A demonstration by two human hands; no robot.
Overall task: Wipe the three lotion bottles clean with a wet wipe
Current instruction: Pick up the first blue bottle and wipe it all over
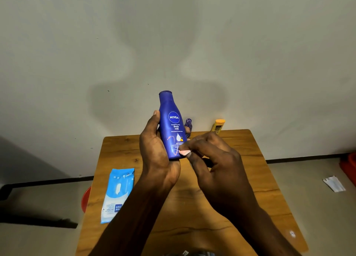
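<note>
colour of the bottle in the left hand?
Dark blue bottle with a white Nivea logo, clearest in the head view.

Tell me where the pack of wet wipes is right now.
In the head view, the wet wipes pack lies flat on the wooden table's left edge, just left of the left forearm.

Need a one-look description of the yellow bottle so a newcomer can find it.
Start at the brown wooden table against the pale wall and look along its far edge. At the right end of that edge stands the small yellow bottle with the orange cap, upright. Its neighbours are both blue: a small dark blue bottle to its left and the tall blue Nivea bottle held up in the left hand.
</note>
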